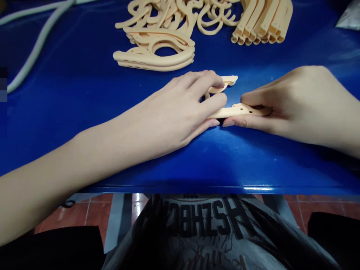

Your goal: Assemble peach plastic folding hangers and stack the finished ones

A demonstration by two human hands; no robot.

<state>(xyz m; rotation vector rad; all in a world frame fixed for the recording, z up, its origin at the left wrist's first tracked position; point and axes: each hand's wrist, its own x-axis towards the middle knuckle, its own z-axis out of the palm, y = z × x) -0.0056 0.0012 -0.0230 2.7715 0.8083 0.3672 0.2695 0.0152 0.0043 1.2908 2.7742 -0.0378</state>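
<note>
Low over the blue table, my left hand pinches a beige plastic hanger piece between thumb and forefinger. Its other fingers lie over a second curved part just behind, which they partly cover. From the other side, my right hand grips the right end of the hanger piece, where small round holes show between thumb and fingers. The two thumbs almost meet in front of it. What sits under the right fingers is hidden.
Stacked curved hanger pieces lie behind my left hand. Farther back are a heap of beige hooks and a bundle of straight arms. White tubing lies at far left, a clear plastic bag at far right. The table's front edge is close to me.
</note>
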